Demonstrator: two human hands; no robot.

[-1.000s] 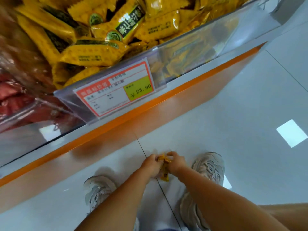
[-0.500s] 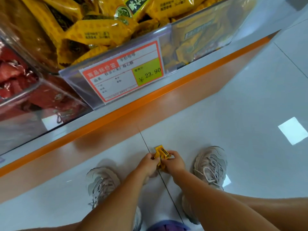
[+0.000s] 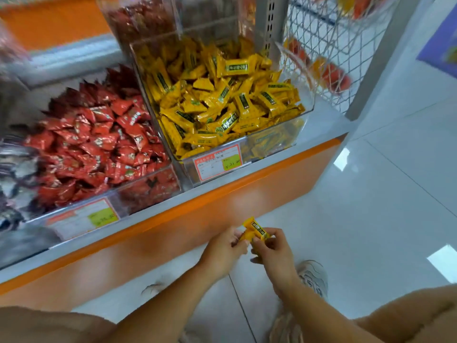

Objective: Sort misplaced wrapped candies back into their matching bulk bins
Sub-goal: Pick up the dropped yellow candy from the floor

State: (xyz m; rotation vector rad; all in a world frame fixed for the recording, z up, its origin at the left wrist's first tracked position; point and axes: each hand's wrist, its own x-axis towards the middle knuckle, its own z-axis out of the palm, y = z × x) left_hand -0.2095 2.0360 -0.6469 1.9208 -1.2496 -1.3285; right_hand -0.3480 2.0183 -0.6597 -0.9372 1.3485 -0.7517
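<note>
A yellow wrapped candy (image 3: 254, 230) with a dark label is held low in front of the orange shelf base. My left hand (image 3: 223, 253) pinches its left end and my right hand (image 3: 272, 253) pinches its right end. Above, a clear bin (image 3: 303, 131) holds a heap of matching yellow candies (image 3: 222, 105). To its left a second clear bin (image 3: 138, 191) is filled with red wrapped candies (image 3: 99, 144).
Price tags (image 3: 217, 162) hang on the bin fronts. An orange-edged shelf ledge (image 3: 222, 194) runs below the bins. A white wire rack (image 3: 329, 45) with packets stands at the right. A pale shoe (image 3: 312, 278) rests on the white tiled floor (image 3: 371, 219). Another bin (image 3: 158, 18) sits higher up.
The view has lifted, so both bins show from above. My hands, still pinching the yellow candy, have risen from near the floor toward the shelf base.
</note>
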